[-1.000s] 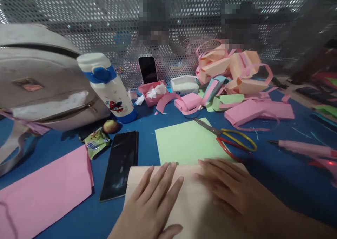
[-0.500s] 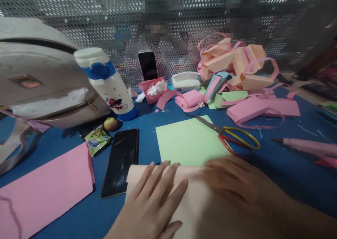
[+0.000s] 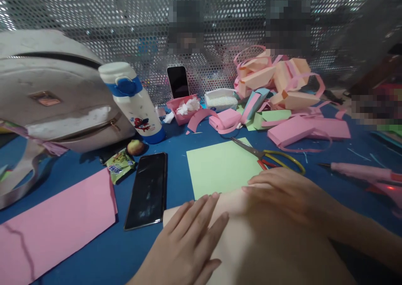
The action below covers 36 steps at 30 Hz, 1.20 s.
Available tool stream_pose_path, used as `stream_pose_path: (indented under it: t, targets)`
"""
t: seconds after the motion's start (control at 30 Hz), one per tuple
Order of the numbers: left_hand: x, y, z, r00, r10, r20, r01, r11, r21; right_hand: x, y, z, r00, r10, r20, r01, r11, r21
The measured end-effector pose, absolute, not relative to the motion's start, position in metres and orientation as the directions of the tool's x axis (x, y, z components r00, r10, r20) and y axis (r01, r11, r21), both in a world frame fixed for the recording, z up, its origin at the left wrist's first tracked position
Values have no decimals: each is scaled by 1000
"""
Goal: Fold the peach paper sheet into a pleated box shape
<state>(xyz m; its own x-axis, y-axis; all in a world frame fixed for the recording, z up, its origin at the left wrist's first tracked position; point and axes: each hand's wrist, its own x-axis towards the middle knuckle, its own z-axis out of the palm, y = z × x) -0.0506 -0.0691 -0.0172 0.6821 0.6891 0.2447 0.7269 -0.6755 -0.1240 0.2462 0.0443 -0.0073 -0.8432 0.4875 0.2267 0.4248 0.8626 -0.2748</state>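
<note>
A sheet of peach paper (image 3: 238, 243) lies in front of me, its far edge rolled or folded over. My left hand (image 3: 188, 243) rests on the sheet's left part, fingers stretched out and lying across that edge. My right hand (image 3: 292, 193) lies on the far right part of the fold, fingers extended flat and slightly blurred; its palm is turned down. Just beyond the sheet is a light green paper (image 3: 216, 165), partly covered by it. Scissors (image 3: 276, 155) with yellow and red handles lie over the green paper's right corner, close to my right hand.
A black phone (image 3: 147, 193), wrapped snack (image 3: 120, 165) and pink paper (image 3: 69, 222) lie left. A backpack (image 3: 69, 96) and bottle (image 3: 138, 105) stand behind them. Folded paper bags (image 3: 260, 75) are piled at the back. A pink glue gun (image 3: 361, 172) lies right.
The peach paper has turned, its right side shifting away from me. My right hand has moved a little farther away and to the right, now beside the scissors. The view has shifted slightly.
</note>
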Motion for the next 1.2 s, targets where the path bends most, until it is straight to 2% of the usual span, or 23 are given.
stream_pose_path:
  t: [0.17, 0.27, 0.43, 0.67, 1.2]
  targets:
    - [-55, -64, -13, 722, 672, 167, 690, -719, -89, 234, 24, -17, -911, 368, 188, 341, 926, -160]
    - [-59, -58, -6, 745, 659, 102, 667, -741, -79, 228, 14, -23, -925, 356, 130, 343, 932, -115]
    - [-61, -56, -4, 760, 644, 87, 650, -753, -105, 229, 14, -25, -923, 366, 123, 348, 926, -146]
    - [-58, -60, -21, 742, 645, 181, 669, -729, -145, 232, 17, -23, -919, 377, 112, 350, 914, -208]
    - [-59, -61, -30, 750, 639, 168, 661, -725, -193, 234, 18, -26, -927, 368, 74, 352, 921, -164]
